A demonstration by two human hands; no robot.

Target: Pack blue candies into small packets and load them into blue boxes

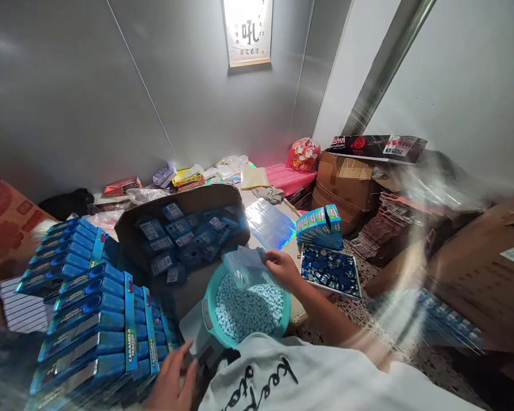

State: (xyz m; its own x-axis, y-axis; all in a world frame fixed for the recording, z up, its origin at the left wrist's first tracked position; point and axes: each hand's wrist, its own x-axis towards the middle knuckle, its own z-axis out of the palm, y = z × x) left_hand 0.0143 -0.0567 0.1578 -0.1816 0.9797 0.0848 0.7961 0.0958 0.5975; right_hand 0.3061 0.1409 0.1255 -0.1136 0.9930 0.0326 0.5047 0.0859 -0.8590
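Note:
A turquoise tub [286,318] full of small pale-blue pellets [248,311] stands in front of my body. Over its far rim my right hand [282,269] is closed on the edge of a translucent plastic piece [243,265], whose exact kind I cannot make out. Low in the view, my left hand [177,377] has its fingers apart and holds nothing visible. It is close to the stacked blue boxes [94,331] marked "Caramelo". Behind the tub, an open cardboard carton [132,220] lies with several small blue packs [184,237] inside.
Right of the tub, a shallow box holds dark-blue caps [329,268], with blue-green cartons [319,225] behind it. A shiny sheet [270,221] lies on the table. Brown cardboard boxes [342,182] and stacked flat pieces [383,222] fill the right side. A metal wall [111,103] rises behind.

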